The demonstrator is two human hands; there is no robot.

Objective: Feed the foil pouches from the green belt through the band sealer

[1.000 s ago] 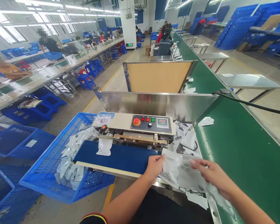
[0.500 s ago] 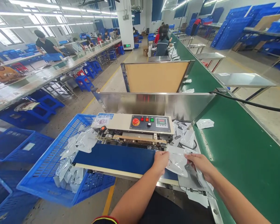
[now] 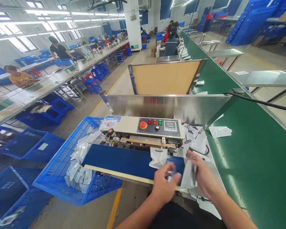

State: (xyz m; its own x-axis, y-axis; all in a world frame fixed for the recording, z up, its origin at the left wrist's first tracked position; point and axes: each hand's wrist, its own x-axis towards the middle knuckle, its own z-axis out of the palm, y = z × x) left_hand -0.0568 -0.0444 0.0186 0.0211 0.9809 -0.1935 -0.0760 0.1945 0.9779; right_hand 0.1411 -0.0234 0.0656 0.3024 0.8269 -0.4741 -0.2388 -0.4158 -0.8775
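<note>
My left hand (image 3: 165, 183) hovers over the near edge of the sealing machine's blue belt (image 3: 116, 160), its fingers apart and slightly blurred, holding nothing. Just beyond it a white plastic pouch (image 3: 158, 157) lies on the belt, its top edge at the sealing mechanism (image 3: 143, 143). Toward the belt's right end, my right hand (image 3: 205, 175) grips another white pouch (image 3: 188, 176), which hangs down from the fingers. Part of that pouch is hidden by the hand. The band sealer (image 3: 131, 124) has a red stop button and a lit display on its panel.
Left of the sealer, a blue crate (image 3: 59, 187) holds several pouches. More pouches (image 3: 197, 141) lie heaped at the machine's right. A green conveyor (image 3: 252, 159) runs along the right with a pouch (image 3: 220, 131) on it. Behind the sealer stands a metal panel (image 3: 166, 106).
My left hand has let go of a pouch, now at the sealing mechanism, and drawn back toward me with opened fingers. My right hand now holds a separate pouch. The view has shifted slightly.
</note>
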